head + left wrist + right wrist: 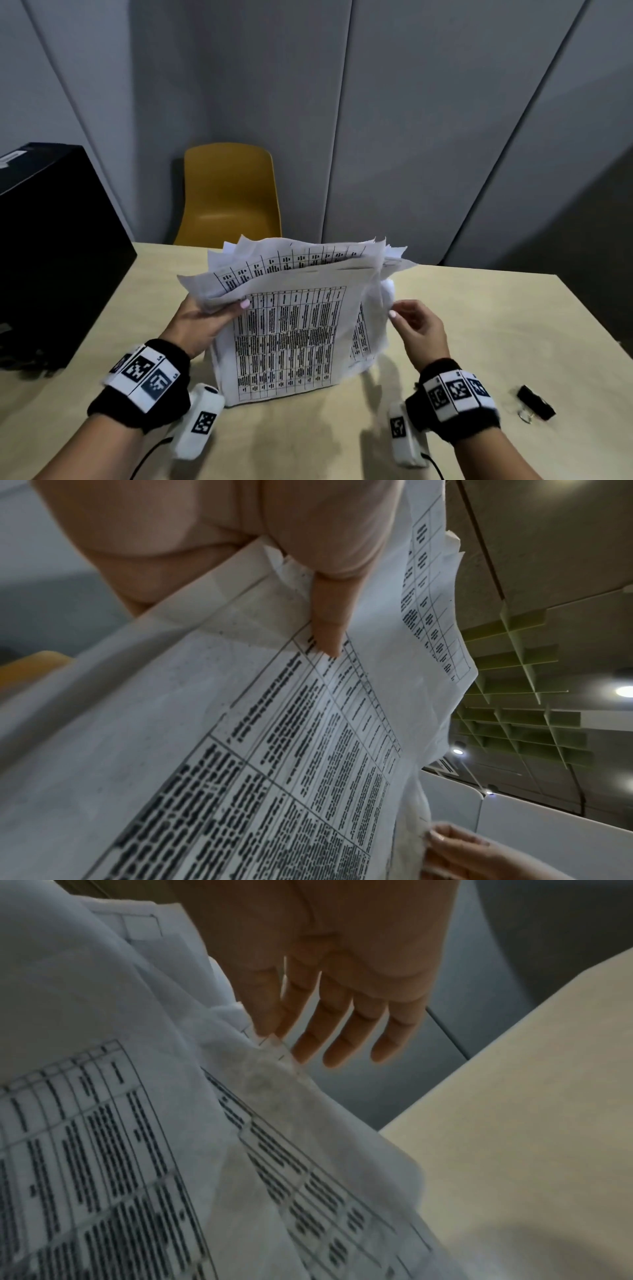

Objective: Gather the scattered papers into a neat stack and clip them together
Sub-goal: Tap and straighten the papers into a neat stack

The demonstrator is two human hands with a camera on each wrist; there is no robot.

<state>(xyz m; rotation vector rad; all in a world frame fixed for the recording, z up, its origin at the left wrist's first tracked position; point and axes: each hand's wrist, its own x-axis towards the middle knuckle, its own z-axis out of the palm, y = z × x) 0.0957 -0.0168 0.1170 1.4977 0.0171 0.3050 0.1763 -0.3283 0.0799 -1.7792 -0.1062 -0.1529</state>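
Presently on the table (479, 342): papers (291, 335), a sheaf of printed table sheets, standing on their lower edge near the table's middle, upper edges uneven and fanned. Left hand (202, 318): grasping the sheaf's left side, thumb across the front sheet, fingers behind. Right hand (418, 325): at the sheaf's right edge; the right wrist view shows the thumb and index finger (260, 1010) pinching a sheet's edge, other fingers extended and spread. Binder clip (536, 402), black: lying on the table well to the right of the sheaf, untouched. Yellow chair (229, 195): beyond the table's far edge. Black box (51, 246): at the table's left side.
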